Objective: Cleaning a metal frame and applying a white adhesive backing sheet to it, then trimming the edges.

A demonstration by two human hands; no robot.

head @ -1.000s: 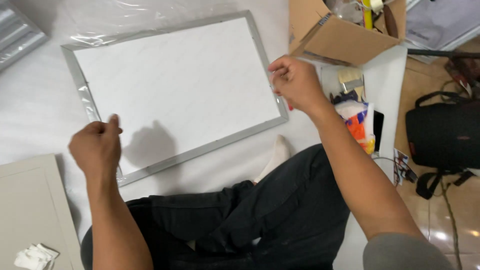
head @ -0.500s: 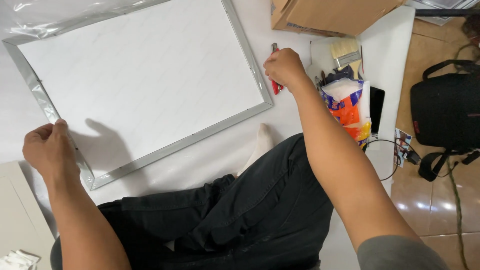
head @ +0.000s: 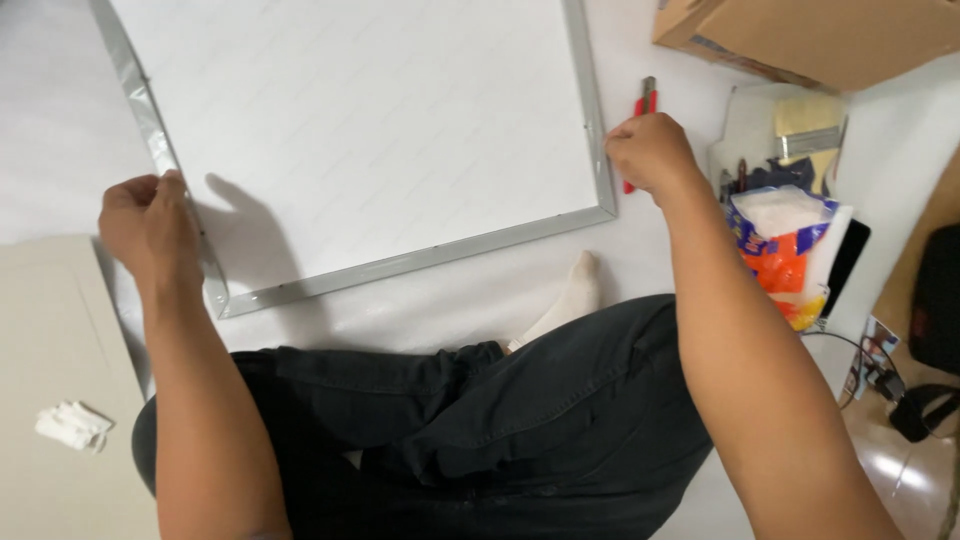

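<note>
Panel: a large white rectangular board in a thin silver metal frame (head: 370, 140) is lying flat on the white sheet-covered floor (head: 660, 50), just in front of the seated person's dark trousers (head: 470, 410).
Left hand: the left hand (head: 150, 225) is curling closed around the frame's left edge, near the lower left corner.
Right hand: the right hand (head: 650, 155) is resting in a loose fist at the frame's right edge, near the lower right corner; whether it is pinching the frame, I cannot tell.
Cutter: a red utility knife (head: 643, 108) is lying just beside that hand, partly hidden under it.
Right side: a brown cardboard box (head: 820, 35), a wide paintbrush (head: 810, 125) and an orange and white plastic bag (head: 790, 250) are sitting close together.
Lower left: a crumpled white tissue (head: 72, 425) is lying on a beige board (head: 50, 400).
</note>
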